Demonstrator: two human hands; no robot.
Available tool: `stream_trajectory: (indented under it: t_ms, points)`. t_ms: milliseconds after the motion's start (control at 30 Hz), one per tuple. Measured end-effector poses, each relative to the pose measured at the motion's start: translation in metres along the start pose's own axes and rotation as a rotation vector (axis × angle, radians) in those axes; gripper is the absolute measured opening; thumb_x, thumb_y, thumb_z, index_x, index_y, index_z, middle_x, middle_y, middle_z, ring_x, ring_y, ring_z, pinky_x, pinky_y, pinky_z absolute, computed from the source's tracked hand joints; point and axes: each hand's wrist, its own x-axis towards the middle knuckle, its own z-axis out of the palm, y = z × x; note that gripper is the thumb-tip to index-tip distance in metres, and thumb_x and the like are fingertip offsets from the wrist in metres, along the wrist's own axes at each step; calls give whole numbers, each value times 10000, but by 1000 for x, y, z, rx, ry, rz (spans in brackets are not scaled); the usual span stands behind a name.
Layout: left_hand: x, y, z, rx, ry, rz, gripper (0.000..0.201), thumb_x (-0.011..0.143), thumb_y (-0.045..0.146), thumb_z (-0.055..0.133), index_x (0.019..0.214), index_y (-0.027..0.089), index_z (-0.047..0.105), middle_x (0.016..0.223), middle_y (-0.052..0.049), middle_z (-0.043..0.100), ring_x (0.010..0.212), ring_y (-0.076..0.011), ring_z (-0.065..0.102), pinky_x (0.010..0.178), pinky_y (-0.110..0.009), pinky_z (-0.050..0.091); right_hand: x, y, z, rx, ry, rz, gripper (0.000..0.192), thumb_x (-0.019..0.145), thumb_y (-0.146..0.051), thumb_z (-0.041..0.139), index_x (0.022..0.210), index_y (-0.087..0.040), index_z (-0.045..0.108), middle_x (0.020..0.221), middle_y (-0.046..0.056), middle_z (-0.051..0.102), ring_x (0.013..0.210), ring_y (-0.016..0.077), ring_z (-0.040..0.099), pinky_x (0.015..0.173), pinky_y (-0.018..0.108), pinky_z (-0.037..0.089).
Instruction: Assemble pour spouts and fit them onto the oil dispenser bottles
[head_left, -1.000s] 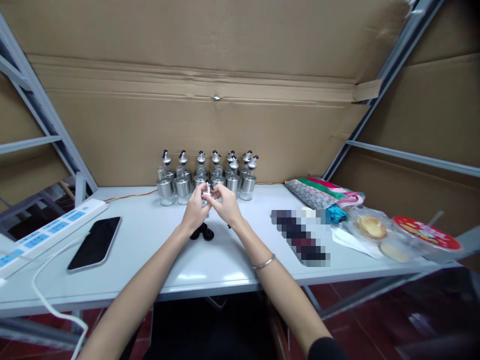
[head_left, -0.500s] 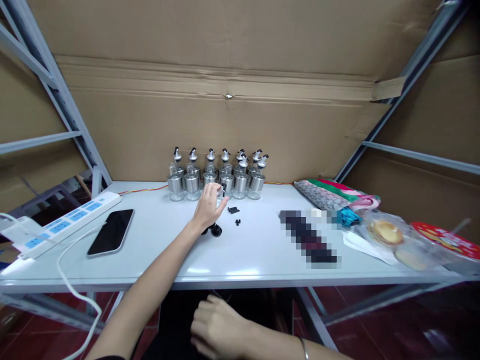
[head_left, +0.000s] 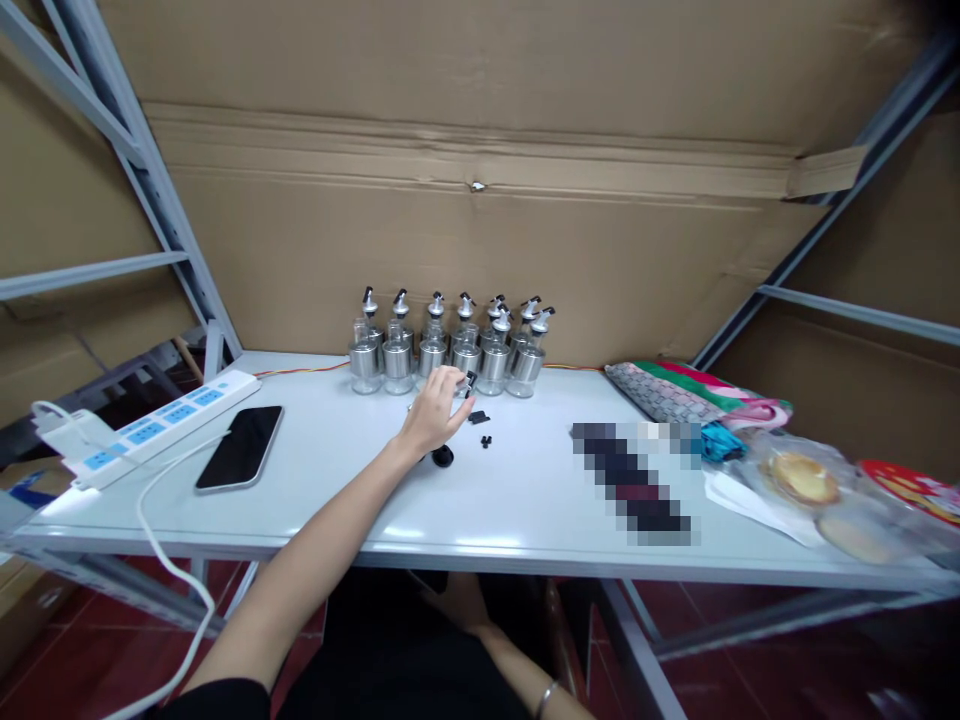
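Note:
Several small glass bottles with steel bands and black-tipped spouts stand in a cluster at the back of the white table. My left hand reaches out to the front of the cluster, fingers closed around one small bottle whose black spout shows at my fingertips. Small black parts lie just beside it: a round cap under my wrist and two bits to the right. My right hand hangs below the table's front edge over my lap; its fingers are hidden.
A black phone and a white power strip with its cable lie on the left. On the right are a patterned pouch, a blurred-out item and bagged pastries. Cardboard walls and grey shelf posts enclose the table.
My right hand let go of the bottle and dropped from the table to below its edge. My left hand carried the bottle back toward the cluster. The view shifted left.

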Motion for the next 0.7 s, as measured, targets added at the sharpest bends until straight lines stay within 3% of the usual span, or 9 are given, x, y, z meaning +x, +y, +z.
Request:
stream_trajectory:
  t_ms: [233,433,700]
  points:
    - [-1,-3,2,9,-20,-34,210,917,346,422,991,151,444,966,-102,528,898,-207,480,799,-347,431,-2,2,-4,-74,94,-239,556,645,-342,698,1157,-147,600,1186,144,634,1148,319,553,989,455,417]
    - [-1,-2,2,21,-32,-47,245,920,395,405,944,157,459,908,-87,527,849,-203,471,777,-349,433,0,4,-2,-320,47,-319,319,679,-182,633,995,-175,670,1004,123,707,1001,304,638,878,416,490]
    - [1,-2,-1,31,-17,-34,278,927,414,384,926,148,465,882,-87,529,834,-201,462,761,-343,432,-3,6,-7,-365,-6,-349,460,657,-161,639,1114,-211,647,1083,104,688,1045,288,620,900,405,474]
